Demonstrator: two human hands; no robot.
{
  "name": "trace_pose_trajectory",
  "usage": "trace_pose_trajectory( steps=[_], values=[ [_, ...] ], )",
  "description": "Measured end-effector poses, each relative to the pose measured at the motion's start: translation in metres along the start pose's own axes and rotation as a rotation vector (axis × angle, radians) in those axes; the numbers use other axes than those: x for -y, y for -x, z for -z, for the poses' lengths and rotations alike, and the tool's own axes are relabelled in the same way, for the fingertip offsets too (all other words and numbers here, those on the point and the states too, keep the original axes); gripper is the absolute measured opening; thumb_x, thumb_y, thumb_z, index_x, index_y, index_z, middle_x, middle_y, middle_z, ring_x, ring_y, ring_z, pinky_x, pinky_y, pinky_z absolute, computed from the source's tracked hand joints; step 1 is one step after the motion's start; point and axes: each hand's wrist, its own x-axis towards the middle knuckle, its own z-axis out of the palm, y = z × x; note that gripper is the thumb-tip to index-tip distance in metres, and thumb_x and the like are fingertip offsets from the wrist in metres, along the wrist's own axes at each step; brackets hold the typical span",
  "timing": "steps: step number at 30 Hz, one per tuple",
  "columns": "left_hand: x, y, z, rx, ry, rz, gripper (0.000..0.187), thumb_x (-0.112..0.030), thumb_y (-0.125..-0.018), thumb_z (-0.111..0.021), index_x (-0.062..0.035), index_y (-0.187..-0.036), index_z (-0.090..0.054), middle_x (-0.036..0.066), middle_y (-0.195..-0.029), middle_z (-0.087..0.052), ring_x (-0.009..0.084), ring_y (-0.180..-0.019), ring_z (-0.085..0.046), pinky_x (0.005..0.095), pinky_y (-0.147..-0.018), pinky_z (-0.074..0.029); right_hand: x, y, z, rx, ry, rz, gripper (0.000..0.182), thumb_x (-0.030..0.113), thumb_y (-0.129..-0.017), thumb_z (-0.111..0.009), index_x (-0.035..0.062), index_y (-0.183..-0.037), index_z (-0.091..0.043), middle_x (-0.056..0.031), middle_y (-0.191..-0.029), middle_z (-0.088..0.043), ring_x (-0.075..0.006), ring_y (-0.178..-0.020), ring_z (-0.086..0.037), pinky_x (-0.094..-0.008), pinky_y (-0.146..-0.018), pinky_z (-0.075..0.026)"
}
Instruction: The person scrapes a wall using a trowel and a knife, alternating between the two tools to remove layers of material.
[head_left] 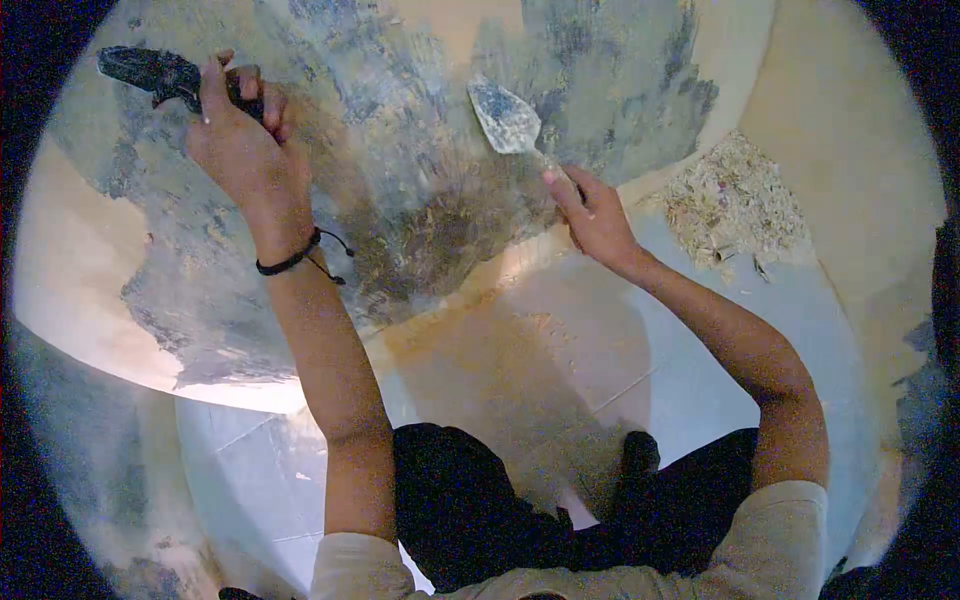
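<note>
My left hand [240, 140] is closed around a dark elongated tool [150, 72], its far end smudged with pale residue, up at the left over the surface. A black cord bracelet circles that wrist. My right hand [600, 225] grips a small pointed trowel [507, 120] by its handle. The trowel's blade, smeared whitish, points up and left and overlaps the patchy surface. That curved surface [430, 170] is pale cream with broad blotches of grey-blue and dark brown coating.
Beside my right hand lies a heap of pale shavings or flakes [735, 205]. Light floor tiles [620, 390] with scattered crumbs lie under the curved surface. My dark-clad legs [460, 500] are folded in front of me. A curved cream wall [850, 170] rises at the right.
</note>
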Motion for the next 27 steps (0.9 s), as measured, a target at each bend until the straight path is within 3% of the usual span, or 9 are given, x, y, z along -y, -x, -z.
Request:
trace_pose_trajectory(
  steps=[9,16,20,22,23,25,27],
  values=[
    [-0.002,0.001,-0.002,-0.002,-0.056,-0.018,0.019,-0.023,-0.094,-0.052,-0.0032,-0.096,-0.053,0.002,-0.064,-0.042,0.0098,-0.043,-0.033,0.0247,-0.038,-0.024,0.013,-0.014,-0.019,-0.069,-0.022,0.074,0.055,0.052,-0.091,-0.051,-0.0004,-0.106,-0.060,-0.0030,-0.053,-0.050,-0.0098,-0.036,-0.043,-0.0282,-0.036,-0.034],
    [0.005,-0.004,0.002,0.016,-0.041,-0.022,0.019,-0.023,-0.094,-0.053,-0.0037,-0.095,-0.054,0.001,-0.064,-0.042,0.0098,-0.045,-0.032,0.0250,-0.039,-0.023,0.018,-0.019,-0.012,-0.013,0.010,0.032,0.053,0.053,-0.091,-0.050,0.0020,-0.097,-0.062,-0.0022,-0.054,-0.048,-0.0121,-0.039,-0.046,-0.0294,-0.042,-0.038],
    [0.009,-0.003,-0.005,0.032,-0.065,-0.015,0.019,-0.023,-0.094,-0.052,-0.0044,-0.094,-0.053,0.001,-0.063,-0.042,0.0099,-0.045,-0.033,0.0247,-0.039,-0.024,0.050,-0.051,-0.005,-0.152,0.045,0.404,0.050,0.052,-0.092,-0.047,0.0042,-0.091,-0.061,-0.0033,-0.054,-0.049,-0.0135,-0.046,-0.052,-0.0315,-0.045,-0.041],
    [0.017,-0.002,-0.004,0.059,-0.121,-0.061,0.018,-0.023,-0.094,-0.052,-0.0045,-0.094,-0.053,0.001,-0.063,-0.043,0.0096,-0.045,-0.034,0.0241,-0.039,-0.025,0.104,-0.079,0.020,0.004,-0.015,0.393,0.049,0.051,-0.093,-0.044,0.0049,-0.087,-0.060,-0.0041,-0.055,-0.050,-0.0136,-0.048,-0.054,-0.0318,-0.045,-0.041],
    [0.018,-0.002,-0.004,0.084,-0.156,-0.089,0.018,-0.023,-0.094,-0.051,-0.0045,-0.094,-0.053,0.001,-0.063,-0.043,0.0095,-0.045,-0.034,0.0238,-0.039,-0.025,0.124,-0.090,0.031,0.174,-0.087,0.277,0.049,0.050,-0.093,-0.043,0.0051,-0.085,-0.060,-0.0043,-0.056,-0.051,-0.0134,-0.048,-0.053,-0.0315,-0.045,-0.041],
    [0.012,0.006,-0.015,0.052,-0.146,-0.063,0.018,-0.022,-0.094,-0.051,-0.0046,-0.094,-0.052,0.001,-0.063,-0.043,0.0093,-0.044,-0.035,0.0234,-0.038,-0.025,0.171,-0.067,0.058,0.204,-0.125,0.235,0.056,0.057,-0.093,-0.038,0.0084,-0.113,-0.057,-0.0127,-0.075,-0.057,-0.0218,-0.070,-0.058,-0.0361,-0.070,-0.044],
    [0.008,0.013,-0.021,0.013,-0.143,-0.008,0.018,-0.023,-0.094,-0.052,-0.0050,-0.094,-0.053,0.001,-0.063,-0.044,0.0091,-0.043,-0.036,0.0234,-0.037,-0.024,0.171,-0.066,0.059,0.166,-0.086,0.200,0.058,0.058,-0.093,-0.037,0.0075,-0.114,-0.057,-0.0147,-0.077,-0.059,-0.0248,-0.072,-0.059,-0.0380,-0.073,-0.045]
  ],
)
